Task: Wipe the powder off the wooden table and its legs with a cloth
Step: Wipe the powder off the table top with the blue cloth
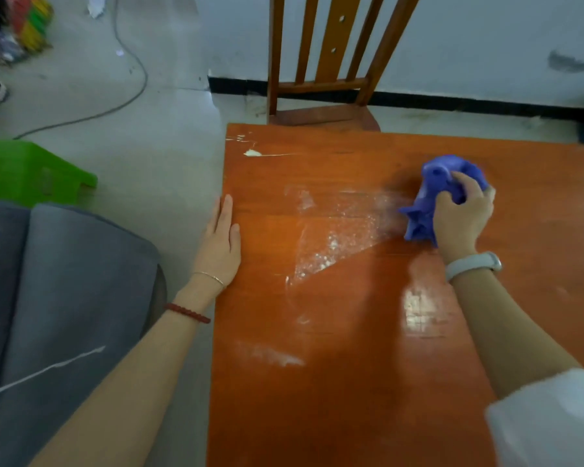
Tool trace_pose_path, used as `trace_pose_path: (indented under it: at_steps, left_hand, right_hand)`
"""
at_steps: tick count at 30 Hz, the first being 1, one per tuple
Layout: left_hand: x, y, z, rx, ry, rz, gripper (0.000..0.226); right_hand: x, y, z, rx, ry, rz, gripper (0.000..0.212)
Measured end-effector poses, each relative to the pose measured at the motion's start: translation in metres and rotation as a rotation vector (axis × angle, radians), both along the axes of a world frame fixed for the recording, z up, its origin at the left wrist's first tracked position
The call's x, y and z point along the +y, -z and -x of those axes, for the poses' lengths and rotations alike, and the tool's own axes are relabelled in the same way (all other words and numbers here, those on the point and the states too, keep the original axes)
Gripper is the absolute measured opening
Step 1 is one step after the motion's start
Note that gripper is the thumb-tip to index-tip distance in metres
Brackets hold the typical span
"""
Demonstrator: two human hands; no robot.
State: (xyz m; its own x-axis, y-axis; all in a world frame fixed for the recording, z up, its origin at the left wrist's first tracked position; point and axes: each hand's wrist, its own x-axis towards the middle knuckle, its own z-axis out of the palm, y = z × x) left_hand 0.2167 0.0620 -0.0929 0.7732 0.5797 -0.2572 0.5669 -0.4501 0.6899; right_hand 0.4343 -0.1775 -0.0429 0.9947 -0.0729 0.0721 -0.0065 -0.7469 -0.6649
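Observation:
An orange-brown wooden table (351, 382) fills the middle and right of the view. White powder (334, 237) lies in a smeared patch at its centre, with smaller streaks near the front left and the far left corner. My right hand (461, 219) grips a bunched blue cloth (435, 183) and holds it down on the tabletop just right of the powder patch. My left hand (221, 244) rests flat on the table's left edge, fingers straight. The table's legs are hidden.
A wooden chair (331, 59) stands at the table's far side against a white wall. A green plastic stool (31, 173) sits on the floor at left, above grey fabric (58, 298). A cable (129, 96) runs across the floor.

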Motion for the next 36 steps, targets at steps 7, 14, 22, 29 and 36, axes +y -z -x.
trace_pose_path:
  at_steps: [7, 14, 22, 29, 36]
  left_hand:
    - [0.0, 0.002, 0.001, -0.005, -0.004, -0.04, 0.051]
    - [-0.001, 0.005, 0.0, 0.002, -0.027, -0.099, 0.049]
    - [0.001, 0.007, 0.002, -0.045, -0.009, -0.105, 0.048]
    - [0.0, 0.007, 0.003, 0.001, -0.029, -0.097, 0.049]
    - [-0.002, 0.004, 0.002, 0.001, -0.004, -0.174, 0.048]
  right_hand:
    - [0.064, 0.018, 0.082, 0.169, -0.843, 0.063, 0.044]
    - [0.085, -0.001, 0.017, 0.065, -0.483, -0.04, 0.04]
    - [0.093, 0.001, 0.083, 0.312, -1.348, 0.098, 0.039]
    - [0.117, 0.004, 0.048, 0.167, -0.728, 0.03, 0.062]
    - [0.035, 0.006, 0.126, -0.053, -1.286, 0.144, 0.043]
